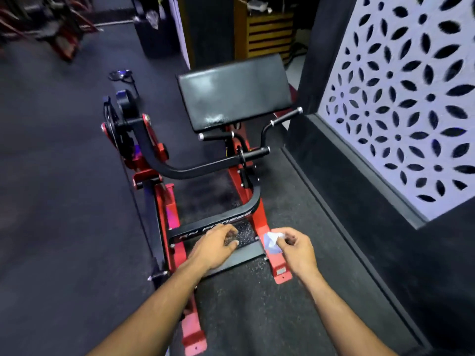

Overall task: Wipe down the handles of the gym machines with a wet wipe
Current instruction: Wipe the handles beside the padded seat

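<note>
A red and black curl machine (164,201) stands in front of me with a black arm pad (234,91). Its black handles stick out below the pad: a left handle (216,136), a right handle (285,116) and a lower bar end (254,153). My right hand (295,249) pinches a crumpled white wet wipe (272,241) between thumb and fingers, low over the machine's red base. My left hand (216,246) hovers beside it with loosely curled fingers, holding nothing. Both hands are well below the handles and apart from them.
A white perforated screen (401,98) on a black raised ledge (347,188) lies close on the right. A weight plate (126,104) hangs on the machine's left arm. Dark rubber floor (51,201) spreads to the left. More red equipment (51,27) stands far back left.
</note>
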{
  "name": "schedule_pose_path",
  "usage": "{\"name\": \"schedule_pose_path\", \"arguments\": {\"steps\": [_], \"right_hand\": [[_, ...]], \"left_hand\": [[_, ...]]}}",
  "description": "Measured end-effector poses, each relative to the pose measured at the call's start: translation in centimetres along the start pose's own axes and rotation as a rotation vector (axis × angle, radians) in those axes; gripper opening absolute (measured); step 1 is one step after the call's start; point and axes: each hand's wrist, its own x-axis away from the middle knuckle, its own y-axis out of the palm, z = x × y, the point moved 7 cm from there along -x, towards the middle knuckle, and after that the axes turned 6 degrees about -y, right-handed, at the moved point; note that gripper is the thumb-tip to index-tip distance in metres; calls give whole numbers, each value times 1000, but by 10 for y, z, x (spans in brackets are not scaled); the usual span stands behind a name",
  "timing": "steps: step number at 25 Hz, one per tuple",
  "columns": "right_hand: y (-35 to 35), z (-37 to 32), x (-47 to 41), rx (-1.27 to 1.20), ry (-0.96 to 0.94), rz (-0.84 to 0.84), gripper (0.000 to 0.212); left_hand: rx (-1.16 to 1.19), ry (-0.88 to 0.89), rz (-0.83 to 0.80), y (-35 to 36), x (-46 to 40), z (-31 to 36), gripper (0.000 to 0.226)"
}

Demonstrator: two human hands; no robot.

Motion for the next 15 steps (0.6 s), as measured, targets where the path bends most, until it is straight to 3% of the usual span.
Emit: {"name": "schedule_pose_path", "arguments": {"steps": [4,15], "right_hand": [[-49,1,-34,4,-11,18,35],[-129,-18,-197,95,-33,69,18]], "left_hand": [[10,0,55,-1,-47,36,26],[98,-13,46,9,-224,80,26]]}}
